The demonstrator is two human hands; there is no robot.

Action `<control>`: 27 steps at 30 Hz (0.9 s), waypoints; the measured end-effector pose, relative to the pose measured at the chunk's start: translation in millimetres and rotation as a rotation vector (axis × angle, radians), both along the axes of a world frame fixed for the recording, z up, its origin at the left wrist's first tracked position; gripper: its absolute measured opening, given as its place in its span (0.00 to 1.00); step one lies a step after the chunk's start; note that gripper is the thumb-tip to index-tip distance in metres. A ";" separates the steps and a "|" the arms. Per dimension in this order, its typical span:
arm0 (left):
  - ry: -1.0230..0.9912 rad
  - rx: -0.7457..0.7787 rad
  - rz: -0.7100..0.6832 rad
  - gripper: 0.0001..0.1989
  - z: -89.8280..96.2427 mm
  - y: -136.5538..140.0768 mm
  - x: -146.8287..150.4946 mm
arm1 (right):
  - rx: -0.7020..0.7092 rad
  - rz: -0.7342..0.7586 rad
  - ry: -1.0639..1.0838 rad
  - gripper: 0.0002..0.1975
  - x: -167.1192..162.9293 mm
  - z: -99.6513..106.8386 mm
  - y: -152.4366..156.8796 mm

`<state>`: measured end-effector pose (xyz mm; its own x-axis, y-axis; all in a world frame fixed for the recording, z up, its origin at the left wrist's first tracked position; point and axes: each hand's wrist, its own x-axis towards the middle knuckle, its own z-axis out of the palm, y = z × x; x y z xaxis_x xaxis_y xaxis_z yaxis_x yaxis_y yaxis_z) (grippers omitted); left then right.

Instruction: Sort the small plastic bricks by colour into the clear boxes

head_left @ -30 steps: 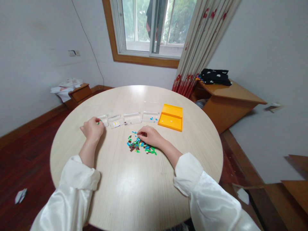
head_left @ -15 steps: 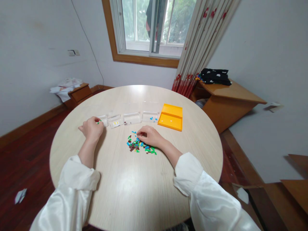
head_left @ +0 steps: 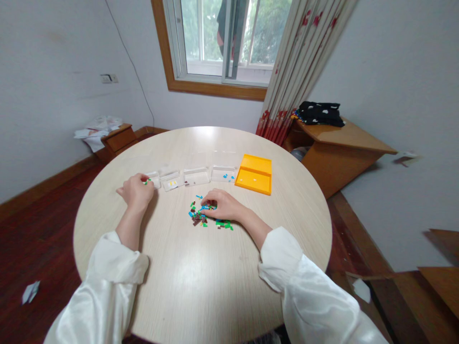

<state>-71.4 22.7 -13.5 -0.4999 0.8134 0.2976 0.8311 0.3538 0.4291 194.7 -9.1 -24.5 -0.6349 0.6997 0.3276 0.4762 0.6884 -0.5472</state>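
A small pile of mixed toy building bricks (head_left: 199, 220) in blue, green, brown and yellow lies mid-table. Above its right part is my right hand (head_left: 226, 204), palm down, with thumb and forefinger apart among blue pieces. My left hand (head_left: 138, 192) rests at the leftmost clear plastic box (head_left: 155, 178), its fingers curled together. Green bricks (head_left: 147, 181) show by those fingertips; whether they are gripped or lie in the box is hidden. Farther right stand more clear boxes: one with yellow pieces (head_left: 172, 183), one with a few brown bits (head_left: 196, 176), and one with blue pieces (head_left: 224, 173).
An open orange case (head_left: 253, 183) with small pale pieces inside lies right of the clear boxes. All this stands on a round pale wooden table (head_left: 201, 286). A wooden cabinet (head_left: 340, 148) bearing folded black cloth (head_left: 321, 114) stands beyond its right edge. A window is ahead.
My right hand's thumb and forefinger have spread apart and reach lower into the brick pile. My left hand has stayed at the leftmost box.
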 end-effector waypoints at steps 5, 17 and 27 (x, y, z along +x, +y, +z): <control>0.000 -0.015 -0.005 0.09 0.9 0.6 0.9 | -0.003 -0.008 -0.001 0.06 -0.3 -3.2 2.5; -0.007 0.032 -0.022 0.07 -2.2 1.7 -1.5 | 0.006 -0.025 -0.008 0.04 -0.6 -3.6 3.2; -0.010 0.046 -0.039 0.07 -6.0 4.1 -4.7 | -0.005 -0.046 -0.017 0.04 -1.7 -2.2 2.5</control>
<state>-76.1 26.8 -19.5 -0.4715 0.8179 0.3298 0.8393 0.3014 0.4525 193.0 -6.6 -26.8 -0.6071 0.7299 0.3140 0.5165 0.6628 -0.5421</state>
